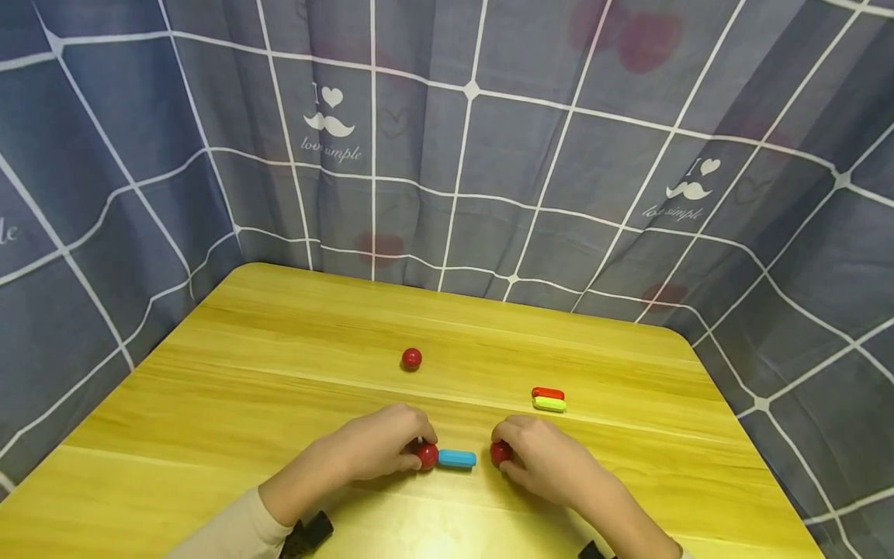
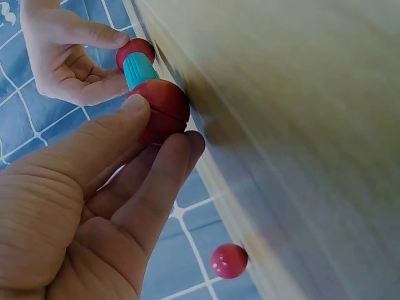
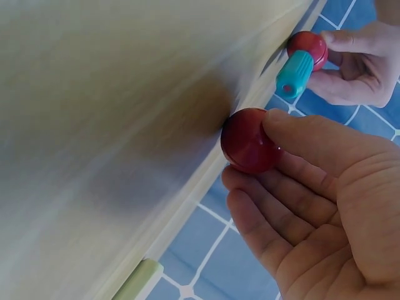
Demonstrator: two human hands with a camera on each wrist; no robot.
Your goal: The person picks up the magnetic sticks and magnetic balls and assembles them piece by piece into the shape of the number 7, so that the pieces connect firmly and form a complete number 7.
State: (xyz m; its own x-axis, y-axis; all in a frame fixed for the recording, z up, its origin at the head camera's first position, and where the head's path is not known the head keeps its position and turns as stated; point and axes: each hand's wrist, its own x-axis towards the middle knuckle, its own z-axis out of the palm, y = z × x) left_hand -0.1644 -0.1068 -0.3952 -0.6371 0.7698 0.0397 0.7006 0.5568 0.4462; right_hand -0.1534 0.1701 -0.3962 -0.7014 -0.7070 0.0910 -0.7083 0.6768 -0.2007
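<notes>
Between the thumb and fingers of my left hand (image 1: 384, 442) is a red ball (image 1: 427, 457). A short blue ribbed stick (image 1: 457, 459) meets this ball and points to the right; its far end, with a small reddish spot, faces out in the right wrist view (image 3: 294, 74). My right hand (image 1: 552, 460) pinches a second red ball (image 1: 500, 453), also seen large in the right wrist view. A gap separates that ball from the stick's end. Both balls are low at the wooden table (image 1: 279, 349).
Farther back on the table lies a third red ball (image 1: 411, 359). Behind the right hand, a red stick (image 1: 548, 393) and a yellow-green stick (image 1: 549, 404) lie side by side. A grey checked curtain (image 1: 419, 140) hangs around the table's back and sides.
</notes>
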